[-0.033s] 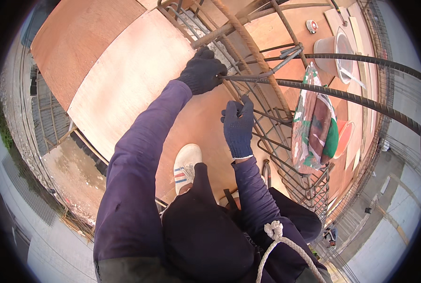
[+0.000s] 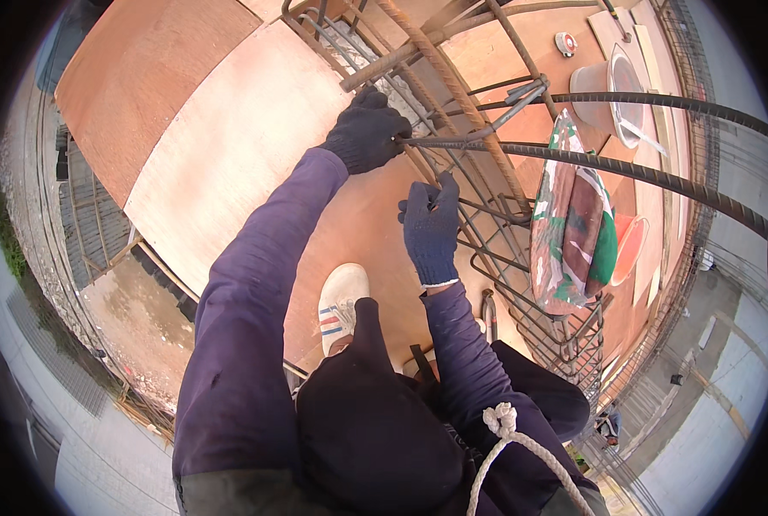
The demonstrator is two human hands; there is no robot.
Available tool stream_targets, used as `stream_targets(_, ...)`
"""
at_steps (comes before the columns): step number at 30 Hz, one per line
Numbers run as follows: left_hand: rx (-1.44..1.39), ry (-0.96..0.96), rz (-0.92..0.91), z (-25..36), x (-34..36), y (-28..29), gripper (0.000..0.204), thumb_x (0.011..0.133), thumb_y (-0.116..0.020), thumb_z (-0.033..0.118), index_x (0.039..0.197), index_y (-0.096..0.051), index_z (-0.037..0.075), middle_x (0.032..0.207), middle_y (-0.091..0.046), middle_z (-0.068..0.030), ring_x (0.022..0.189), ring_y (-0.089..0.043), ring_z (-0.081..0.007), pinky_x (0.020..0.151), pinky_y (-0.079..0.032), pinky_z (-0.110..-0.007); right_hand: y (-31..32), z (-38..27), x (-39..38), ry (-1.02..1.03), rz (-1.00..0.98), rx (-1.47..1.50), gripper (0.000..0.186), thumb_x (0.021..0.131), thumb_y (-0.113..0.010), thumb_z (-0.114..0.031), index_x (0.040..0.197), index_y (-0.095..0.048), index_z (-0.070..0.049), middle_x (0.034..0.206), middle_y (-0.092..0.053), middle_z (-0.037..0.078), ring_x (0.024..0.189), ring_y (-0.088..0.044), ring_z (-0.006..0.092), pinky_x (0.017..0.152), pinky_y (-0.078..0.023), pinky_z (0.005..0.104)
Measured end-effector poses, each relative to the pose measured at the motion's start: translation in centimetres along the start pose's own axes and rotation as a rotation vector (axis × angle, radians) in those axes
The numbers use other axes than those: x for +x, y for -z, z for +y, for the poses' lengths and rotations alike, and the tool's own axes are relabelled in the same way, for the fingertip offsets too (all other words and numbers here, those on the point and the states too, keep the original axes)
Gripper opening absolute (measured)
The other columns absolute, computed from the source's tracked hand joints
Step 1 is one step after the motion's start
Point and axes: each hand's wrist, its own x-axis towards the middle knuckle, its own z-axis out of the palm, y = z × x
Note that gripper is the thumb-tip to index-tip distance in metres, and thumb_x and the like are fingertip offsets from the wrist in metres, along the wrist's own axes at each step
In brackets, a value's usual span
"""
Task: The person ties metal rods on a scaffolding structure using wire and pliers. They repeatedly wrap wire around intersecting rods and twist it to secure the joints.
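Note:
My left hand (image 2: 367,133), in a dark knitted glove, is closed in a fist at the end of a bent steel rebar (image 2: 453,140) on the near side of a rebar cage (image 2: 508,258). My right hand (image 2: 433,228), in a navy glove, is held just below and to the right, beside the cage's left side. Its fingers are curled in; anything between them is too small to make out. Above my left glove, the end of a thicker rusty bar (image 2: 375,70) sticks out.
Plywood sheets (image 2: 229,120) lie under the cage. Two long ribbed bars (image 2: 659,175) stick out to the right. Beyond the cage are a camouflage-patterned bag (image 2: 564,224), a white bucket (image 2: 590,95), an orange container (image 2: 630,249) and a tape measure (image 2: 566,45). Pincers (image 2: 488,311) lie near my right forearm.
My right hand has shifted very slightly left. The cage and the bar ends sit a little further left in view. My left hand keeps its hold.

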Motion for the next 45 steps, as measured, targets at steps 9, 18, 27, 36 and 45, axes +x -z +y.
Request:
stream_targets(9, 0.099, -0.061, -0.055, 0.1, 0.8, 1.0, 0.026, 0.085, -0.076, 0.027, 0.109, -0.077, 0.017, 0.104, -0.072, -0.0001, 0.117, -0.054, -0.0266, 0.107, -0.044, -0.041, -2.6, -0.6, 4.4, -0.155, 0.027, 0.565, 0.043, 0.105, -0.054, -0.017, 0.141, -0.04, 0.004, 0.103, -0.062, 0.016, 0.076, -0.072, 0.0207, 0.062, -0.063, 0.0317)
stream_targets(18, 0.011, -0.065, -0.003, 0.1, -0.1, 1.3, 0.033, 0.085, -0.075, 0.02, 0.118, -0.075, 0.016, 0.118, -0.068, -0.0056, 0.125, -0.053, -0.0296, 0.108, -0.045, -0.044, -4.2, -0.5, 4.8, 0.036, 0.204, 0.405, 0.014, 0.106, -0.057, -0.012, 0.11, -0.058, 0.001, 0.106, -0.066, 0.015, 0.083, -0.073, 0.019, 0.063, -0.064, 0.031)
stream_targets(27, -0.111, -0.074, 0.099, 0.0, -1.7, -1.1, 0.056, 0.087, -0.071, 0.015, 0.142, -0.061, 0.015, 0.134, -0.06, -0.0131, 0.134, -0.049, -0.0373, 0.115, -0.041, -0.047, -3.5, 0.0, 6.0, 0.271, 0.161, 0.213, 0.017, 0.105, -0.059, -0.013, 0.1, -0.064, 0.002, 0.095, -0.071, 0.013, 0.08, -0.073, 0.0176, 0.065, -0.063, 0.031)
stream_targets(36, -0.258, -0.011, 0.165, 1.3, -2.1, -1.3, 0.051, 0.088, -0.067, 0.011, 0.138, -0.061, 0.009, 0.127, -0.066, -0.0149, 0.125, -0.058, -0.0354, 0.109, -0.046, -0.046, -3.4, -0.2, 5.4, 0.311, 0.165, 0.103, 0.015, 0.103, -0.063, -0.013, 0.099, -0.069, 0.0, 0.087, -0.071, 0.009, 0.076, -0.07, 0.0138, 0.064, -0.057, 0.0285)
stream_targets(45, -0.29, 0.035, 0.039, 1.2, -0.9, 0.3, 0.04, 0.092, -0.065, 0.018, 0.131, -0.064, 0.009, 0.118, -0.07, -0.0162, 0.114, -0.066, -0.0356, 0.1, -0.052, -0.046, -4.8, -0.3, 5.1, 0.391, 0.085, 0.202, 0.014, 0.101, -0.061, -0.009, 0.111, -0.066, -0.001, 0.108, -0.072, 0.01, 0.087, -0.062, 0.0136, 0.079, -0.053, 0.0297)
